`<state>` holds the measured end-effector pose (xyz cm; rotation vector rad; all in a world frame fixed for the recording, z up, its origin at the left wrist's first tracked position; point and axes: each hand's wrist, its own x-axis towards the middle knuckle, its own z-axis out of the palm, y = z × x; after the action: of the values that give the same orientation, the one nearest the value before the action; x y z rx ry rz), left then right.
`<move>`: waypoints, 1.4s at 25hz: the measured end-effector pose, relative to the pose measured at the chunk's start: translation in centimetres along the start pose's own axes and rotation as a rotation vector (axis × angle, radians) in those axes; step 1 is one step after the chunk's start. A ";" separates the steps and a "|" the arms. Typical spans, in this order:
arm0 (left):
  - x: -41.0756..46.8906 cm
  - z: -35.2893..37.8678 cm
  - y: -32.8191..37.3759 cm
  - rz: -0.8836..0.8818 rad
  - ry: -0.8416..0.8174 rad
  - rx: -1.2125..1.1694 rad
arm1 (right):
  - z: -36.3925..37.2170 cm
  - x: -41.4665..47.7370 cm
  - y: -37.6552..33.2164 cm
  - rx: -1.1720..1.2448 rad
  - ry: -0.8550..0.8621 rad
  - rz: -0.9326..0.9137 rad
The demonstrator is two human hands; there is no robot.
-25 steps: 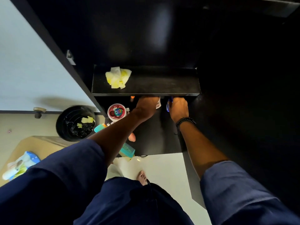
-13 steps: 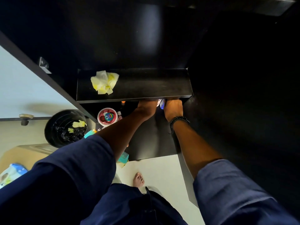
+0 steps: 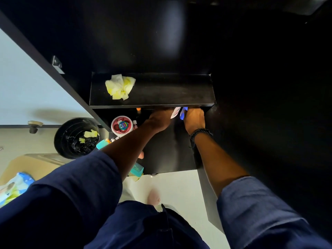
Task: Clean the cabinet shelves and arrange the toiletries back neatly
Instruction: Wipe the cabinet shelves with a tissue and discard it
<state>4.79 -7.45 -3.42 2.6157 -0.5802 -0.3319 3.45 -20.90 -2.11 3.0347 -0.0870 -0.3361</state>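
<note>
Our left hand (image 3: pixel 159 120) lies under the black upper shelf (image 3: pixel 161 94), fingers hidden, so we cannot tell their grip. The fingers of our right hand (image 3: pixel 195 119) clasp a small blue bottle (image 3: pixel 183 115) there. The round red-and-white tub (image 3: pixel 122 125) has a blue label we cannot read.

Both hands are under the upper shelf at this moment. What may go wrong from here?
1. The teal comb lies at the front edge of the lower shelf, beside the left arm; drawing the left hand back may sweep it off.
2. The right hand grips a blue item close to a white tube under the dark upper shelf; one may tip unseen.
</note>
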 end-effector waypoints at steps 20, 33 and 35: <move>-7.7 -1.7 -6.6 -0.214 0.062 0.077 | 3.9 -3.3 -7.5 0.716 0.114 -0.090; -6.7 -2.6 -10.8 -0.189 -0.409 0.544 | 4.5 2.7 -13.7 0.562 -0.098 -0.229; -6.6 -2.4 -11.5 -0.201 -0.454 0.563 | 4.8 2.4 -13.8 0.562 -0.087 -0.211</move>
<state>3.63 5.77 -5.81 3.1686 -0.6234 -0.9676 5.40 -7.75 -8.53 3.5937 0.1641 -0.5405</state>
